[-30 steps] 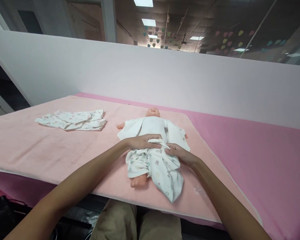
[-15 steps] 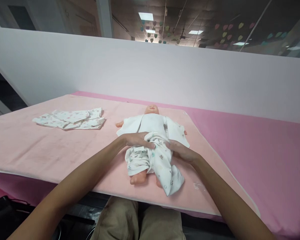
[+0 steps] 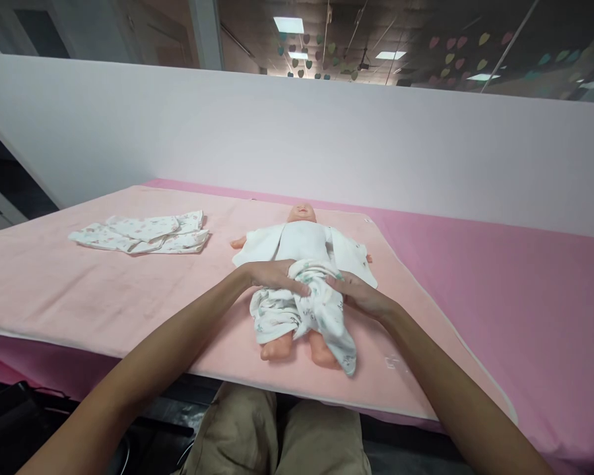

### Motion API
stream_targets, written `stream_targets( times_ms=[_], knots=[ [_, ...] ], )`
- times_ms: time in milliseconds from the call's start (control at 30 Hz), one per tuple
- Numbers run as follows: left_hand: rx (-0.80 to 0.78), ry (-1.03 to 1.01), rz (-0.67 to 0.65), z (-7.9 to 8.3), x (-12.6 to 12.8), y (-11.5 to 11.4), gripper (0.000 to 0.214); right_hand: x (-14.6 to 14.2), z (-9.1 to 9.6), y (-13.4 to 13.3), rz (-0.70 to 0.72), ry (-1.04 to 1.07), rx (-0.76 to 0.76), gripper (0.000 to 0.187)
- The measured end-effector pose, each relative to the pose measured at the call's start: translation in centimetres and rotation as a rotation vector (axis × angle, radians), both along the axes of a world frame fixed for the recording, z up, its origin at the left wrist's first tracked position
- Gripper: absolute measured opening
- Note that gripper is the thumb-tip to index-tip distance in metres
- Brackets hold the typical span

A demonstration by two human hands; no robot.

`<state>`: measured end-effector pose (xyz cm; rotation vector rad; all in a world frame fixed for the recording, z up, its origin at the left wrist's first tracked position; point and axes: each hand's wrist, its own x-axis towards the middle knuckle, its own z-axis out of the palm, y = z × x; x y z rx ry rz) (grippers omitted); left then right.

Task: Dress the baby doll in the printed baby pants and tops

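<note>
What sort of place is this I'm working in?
Probably a baby-care training room: a doll lies on a pink padded table, baby clothes lie beside it, and paper hearts hang from the ceiling behind.

I read the doll (image 3: 301, 214) as smooth plastic with a faint sheen (bare head and feet only). Its printed trousers (image 3: 301, 313) and white top (image 3: 304, 241) look like soft, matt, creased cloth. The pink towel (image 3: 103, 297) beneath is napped and matt. The folded garments (image 3: 143, 234) near its far left corner are thin printed cloth.
</note>
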<state>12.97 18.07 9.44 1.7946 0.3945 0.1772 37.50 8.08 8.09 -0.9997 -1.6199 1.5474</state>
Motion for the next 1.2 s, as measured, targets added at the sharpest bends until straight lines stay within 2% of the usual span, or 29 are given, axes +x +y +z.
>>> stream_targets(
  times_ms=[100, 200, 367, 433, 533, 633, 700, 833, 933, 1067, 1200],
  knots=[
    [-0.023, -0.104, 0.132, -0.5, 0.1, 0.1, 0.059, 0.4, 0.1, -0.2, 0.138, -0.099, 0.017, 0.044],
    [-0.029, -0.075, 0.089, -0.7, 0.3, 0.3, 0.062, 0.8, -0.2, 0.0, 0.218, -0.102, 0.047, 0.045],
    [-0.13, -0.026, -0.077, -1.4, 0.1, 1.2, 0.075, 0.6, -0.6, 0.7, -0.031, 0.071, 0.125, 0.044],
    [-0.181, -0.073, -0.057, -1.9, 0.1, 1.5, 0.076, 0.6, -0.7, 0.7, -0.028, 0.073, 0.087, 0.043],
    [-0.242, -0.154, 0.025, -2.4, 0.2, 1.4, 0.076, 0.7, -0.8, 0.3, 0.145, -0.001, 0.032, 0.044],
    [-0.215, -0.147, 0.051, -2.3, 0.4, 1.1, 0.071, 0.7, -1.0, -0.1, 0.3, -0.095, 0.023, 0.045],
    [-0.169, -0.11, 0.032, -2.0, 0.4, 1.1, 0.068, 0.6, -1.1, -0.1, 0.255, -0.117, 0.053, 0.042],
    [-0.1, 0.039, -0.105, -1.3, 0.1, 1.6, 0.074, 0.2, -1.2, 0.4, 0.019, 0.028, 0.176, 0.036],
    [-0.062, 0.109, -0.155, -1.2, -0.1, 1.8, 0.076, -0.1, -1.0, 0.5, -0.059, 0.114, 0.162, 0.04],
    [-0.086, -0.005, -0.045, -1.6, 0.1, 1.5, 0.069, 0.1, -0.3, 0.0, 0.063, 0.015, 0.049, 0.041],
    [-0.134, -0.071, 0.026, -1.6, 0.3, 1.0, 0.06, 0.6, 0.2, -0.4, 0.204, -0.104, 0.014, 0.043]
  ],
)
